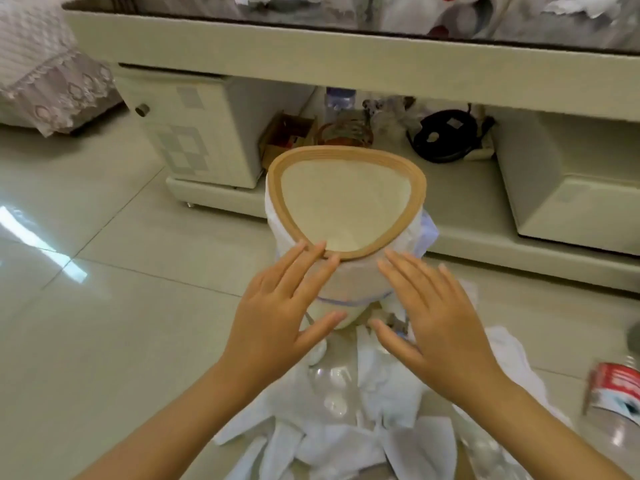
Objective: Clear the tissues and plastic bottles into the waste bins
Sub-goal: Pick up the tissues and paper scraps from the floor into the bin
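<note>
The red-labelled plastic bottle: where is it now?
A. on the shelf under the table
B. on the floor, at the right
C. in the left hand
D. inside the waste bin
B: the red-labelled plastic bottle lies on the floor tiles at the right edge, untouched by either hand.

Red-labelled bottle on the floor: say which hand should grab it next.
Right. The red-labelled bottle lies at the right edge, nearer the open right hand; the left hand sits across the waste bin.

Two bare forearms in view, no sleeves. Left hand and right hand: no rings, watch or gloves.
</note>
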Demonstrator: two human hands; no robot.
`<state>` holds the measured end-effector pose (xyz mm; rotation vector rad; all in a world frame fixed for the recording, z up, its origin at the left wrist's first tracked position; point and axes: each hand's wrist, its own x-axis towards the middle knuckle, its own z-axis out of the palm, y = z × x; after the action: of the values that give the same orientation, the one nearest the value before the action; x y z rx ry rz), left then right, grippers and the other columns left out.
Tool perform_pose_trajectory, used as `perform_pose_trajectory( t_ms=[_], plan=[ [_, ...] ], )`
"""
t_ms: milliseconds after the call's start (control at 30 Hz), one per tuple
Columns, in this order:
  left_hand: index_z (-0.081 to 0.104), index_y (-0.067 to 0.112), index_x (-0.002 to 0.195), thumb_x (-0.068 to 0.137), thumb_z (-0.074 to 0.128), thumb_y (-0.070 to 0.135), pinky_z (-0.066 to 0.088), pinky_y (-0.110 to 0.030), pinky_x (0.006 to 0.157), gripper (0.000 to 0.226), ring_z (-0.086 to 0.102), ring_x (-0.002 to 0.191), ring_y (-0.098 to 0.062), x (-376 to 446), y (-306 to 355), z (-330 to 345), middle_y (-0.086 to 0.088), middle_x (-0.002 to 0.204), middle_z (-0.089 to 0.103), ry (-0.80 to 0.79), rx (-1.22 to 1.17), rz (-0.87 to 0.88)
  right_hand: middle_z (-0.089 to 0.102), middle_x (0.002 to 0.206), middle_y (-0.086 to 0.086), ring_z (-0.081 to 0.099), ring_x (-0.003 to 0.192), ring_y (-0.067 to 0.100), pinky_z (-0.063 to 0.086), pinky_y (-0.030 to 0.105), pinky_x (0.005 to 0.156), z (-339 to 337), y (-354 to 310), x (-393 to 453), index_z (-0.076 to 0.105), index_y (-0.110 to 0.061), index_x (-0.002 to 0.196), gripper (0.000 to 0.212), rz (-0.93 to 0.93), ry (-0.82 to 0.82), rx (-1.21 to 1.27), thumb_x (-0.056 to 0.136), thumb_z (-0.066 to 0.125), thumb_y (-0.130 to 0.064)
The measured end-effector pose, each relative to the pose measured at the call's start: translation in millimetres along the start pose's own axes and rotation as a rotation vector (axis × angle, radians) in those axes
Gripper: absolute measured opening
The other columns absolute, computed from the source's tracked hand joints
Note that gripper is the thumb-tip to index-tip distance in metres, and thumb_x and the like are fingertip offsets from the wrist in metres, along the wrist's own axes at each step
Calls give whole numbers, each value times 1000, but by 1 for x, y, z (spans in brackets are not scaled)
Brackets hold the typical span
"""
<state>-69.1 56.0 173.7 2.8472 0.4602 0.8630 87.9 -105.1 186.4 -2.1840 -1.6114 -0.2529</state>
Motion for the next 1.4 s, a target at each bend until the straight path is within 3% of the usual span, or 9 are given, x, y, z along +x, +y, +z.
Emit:
perform_pose_trajectory(
  t_ms=[133, 267, 400, 500, 633, 767, 967, 1167, 1400],
  plan=[
    [41, 21, 144, 92, 55, 50, 40, -33, 101, 60, 38, 138, -19, -51, -8, 30, -3, 151, 37, -74, -1, 17, 35, 151, 4, 34, 138, 21, 31, 51, 109, 37, -1, -42, 34, -15, 145, 67, 30, -149, -18, 88, 47, -47],
    [32, 29, 148, 88, 52, 58, 50, -38, 90, 69, 45, 131, -22, -86, -30, 67, -1, 150, 39, -426, -8, -139, 38, 149, 6, 39, 134, 25, 34, 51, 106, 71, -3, -63, 35, -18, 145, 67, 3, -343, -81, 86, 44, -48],
    [8, 37, 151, 85, 56, 58, 42, -42, 99, 85, 29, 140, -25, -101, -54, 88, 3, 159, 16, -772, 23, -371, 43, 145, 12, 47, 128, 30, 40, 55, 99, 103, -8, -67, 45, -15, 138, 62, -47, -463, -140, 84, 42, -44],
    [-6, 35, 151, 81, 48, 71, 31, -55, 104, 95, 16, 144, -29, -107, -57, 90, 1, 161, 0, -902, 134, -575, 46, 142, 15, 53, 121, 35, 44, 55, 94, 129, -9, -60, 49, -14, 134, 67, -121, -533, -164, 75, 66, -42],
    [-23, 35, 146, 70, 44, 84, 24, -67, 106, 113, -1, 146, -35, -133, -49, 90, 0, 160, -14, -914, 2, -894, 46, 141, 18, 56, 115, 38, 48, 52, 88, 162, -21, -30, 52, -16, 132, 77, -134, -631, -123, 65, 76, -47],
    [-25, 32, 146, 77, 57, 70, 31, -57, 107, 113, -2, 146, -36, -147, -40, 99, -1, 159, -17, -928, -66, -910, -2, 160, 6, 20, 142, 27, 27, 42, 109, 186, -33, -6, 6, -26, 151, 81, -148, -684, -23, 88, 53, -44],
    [7, 27, 151, 86, 65, 36, 47, -29, 83, 88, 43, 121, -20, -157, -40, 98, 2, 151, 17, -591, -118, -752, 1, 160, -2, 16, 143, 22, 27, 39, 112, 205, -35, 11, -12, -30, 148, 92, -131, -806, 38, 88, 57, -39],
    [31, 30, 139, 87, 62, 22, 53, -34, 71, 60, 56, 100, -17, -168, -46, 93, 7, 139, 36, -500, -152, -682, 45, 134, 0, 43, 118, 25, 42, 40, 90, 212, -35, -10, 14, -34, 148, 67, -98, -704, 124, 91, 50, -28],
    [41, 29, 126, 85, 40, 34, 54, -31, 62, 41, 61, 94, -15, -159, -38, 81, 4, 130, 49, -423, -188, -488, 51, 122, 3, 58, 94, 25, 53, 41, 61, 197, -41, -39, 41, -32, 133, 55, -92, -547, 247, 83, 62, -26]
  ],
)
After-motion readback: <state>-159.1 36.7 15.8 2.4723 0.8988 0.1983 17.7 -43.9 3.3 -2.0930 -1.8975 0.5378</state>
